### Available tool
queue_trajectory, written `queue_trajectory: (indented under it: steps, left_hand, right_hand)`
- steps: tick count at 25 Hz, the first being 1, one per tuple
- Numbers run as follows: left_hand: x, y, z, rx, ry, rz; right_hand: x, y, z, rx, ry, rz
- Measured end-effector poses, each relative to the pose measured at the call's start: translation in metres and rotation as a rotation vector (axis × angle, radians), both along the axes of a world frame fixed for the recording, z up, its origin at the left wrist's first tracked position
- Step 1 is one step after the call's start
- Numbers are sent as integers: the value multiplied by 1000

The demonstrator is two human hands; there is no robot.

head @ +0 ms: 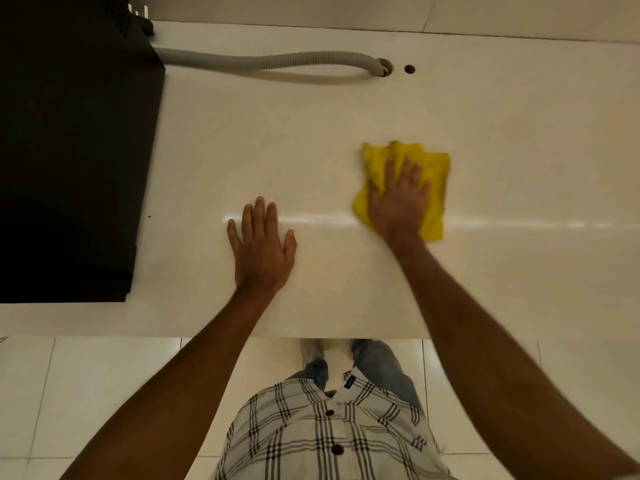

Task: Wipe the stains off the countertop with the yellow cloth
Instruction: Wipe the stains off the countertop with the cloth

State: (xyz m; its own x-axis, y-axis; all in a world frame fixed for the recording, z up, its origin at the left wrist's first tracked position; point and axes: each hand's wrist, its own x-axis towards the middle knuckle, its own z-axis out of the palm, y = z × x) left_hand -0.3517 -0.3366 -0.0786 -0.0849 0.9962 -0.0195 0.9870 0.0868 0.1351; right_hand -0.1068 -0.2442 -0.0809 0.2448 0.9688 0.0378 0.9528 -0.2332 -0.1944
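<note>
A crumpled yellow cloth [433,171] lies on the cream countertop [277,150], right of centre. My right hand [398,199] presses flat on top of it, fingers spread and pointing away from me, and covers the cloth's middle. To the left, my left hand [261,244] rests palm down on the bare counter with its fingers apart and nothing in it. No clear stain shows on the surface; only a tiny dark speck [149,216] sits near the black appliance.
A large black appliance [69,150] fills the counter's left side. A grey corrugated hose [270,62] runs along the back into a hole [384,67], with a second small hole [409,68] beside it. The counter's front edge [346,336] is at my waist, above a tiled floor.
</note>
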Motion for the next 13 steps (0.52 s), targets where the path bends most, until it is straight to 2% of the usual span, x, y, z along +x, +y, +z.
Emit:
queue_trajectory:
  steps: [3, 5, 7, 10, 13]
  left_hand:
    - [0, -1, 0, 15, 4, 1]
    - [1, -1, 0, 19, 0, -1]
    - [1, -1, 0, 18, -8, -7]
    - [1, -1, 2, 6, -4, -6]
    - [1, -2, 0, 11, 11, -9]
  right_hand:
    - [-59, -90, 3, -58, -32, 392]
    - [-31, -134, 8, -102, 23, 540]
    - [30, -136, 4, -87, 0, 423]
    - [119, -81, 0, -80, -57, 55]
    - [111, -11, 7, -88, 27, -174]
